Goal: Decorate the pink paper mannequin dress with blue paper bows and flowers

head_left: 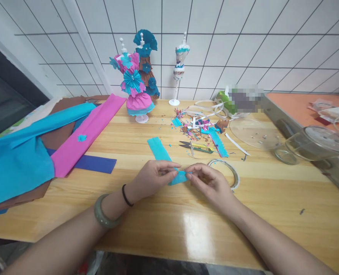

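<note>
A light-blue strip of crepe paper (pixel 159 148) runs from beyond my hands down to between them, where its near end is bent to the right. My left hand (pixel 158 175) pinches the strip at the bend, thumb against fingers. The strip's right end sits between the thumb and forefinger of my right hand (pixel 209 181). Just past my fingers lie yellow-and-green thread snips (pixel 202 148) with dark blades. A roll of pale tape (pixel 226 172) rests beside my right hand, partly hidden behind it.
Blue, pink and brown crepe paper (pixel 17 164) is heaped at left. Two small dress forms in paper dresses (pixel 132 84) and a barer one (pixel 182 61) stand by the tiled wall. Paper scraps (pixel 198 126) lie mid-table. A clear jar (pixel 315 143) lies on its side at right.
</note>
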